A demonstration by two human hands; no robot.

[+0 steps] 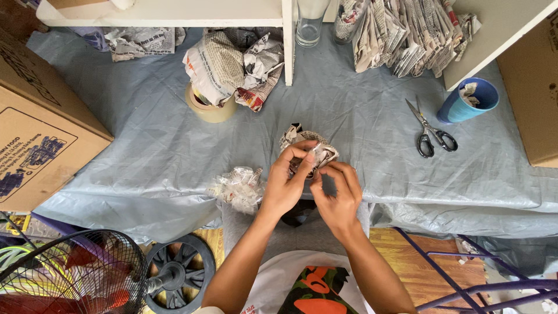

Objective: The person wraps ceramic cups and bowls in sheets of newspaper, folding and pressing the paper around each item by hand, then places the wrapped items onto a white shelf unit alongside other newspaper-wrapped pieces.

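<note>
Both sets of fingers are pinching at one thing: a small object wrapped in crumpled black-and-white newspaper (307, 152), held just above the pale blue plastic sheet covering the table (360, 110). My left hand (286, 185) is closing thumb and forefinger on the top edge of the bundle, and my right hand (339, 195) is clamping its fingertips on the lower right fold, so the paper is probably being kept tight around whatever is inside; I cannot see that core. I am keeping the bundle at centre, close to my body, where both wrists can work it without stretching.

At eight o'clock from the bundle, just beside my left wrist, a crumpled wad of clear plastic film (238, 187) is lying within easy reach. At eleven o'clock a tan roll of tape (210, 107) is sitting under a loose heap of scrunched newspaper (232, 67). At twelve o'clock a clear drinking glass (310, 23) is standing by the white shelf upright (287, 40), and at one o'clock a row of already wrapped newspaper bundles (407, 35) is leaning together. At three o'clock, well apart, black-handled scissors (433, 134) are lying flat, blades shut, beside a blue plastic cup (468, 100) tipped on its side. A brown cardboard box (40, 134) is waiting at nine o'clock.
</note>
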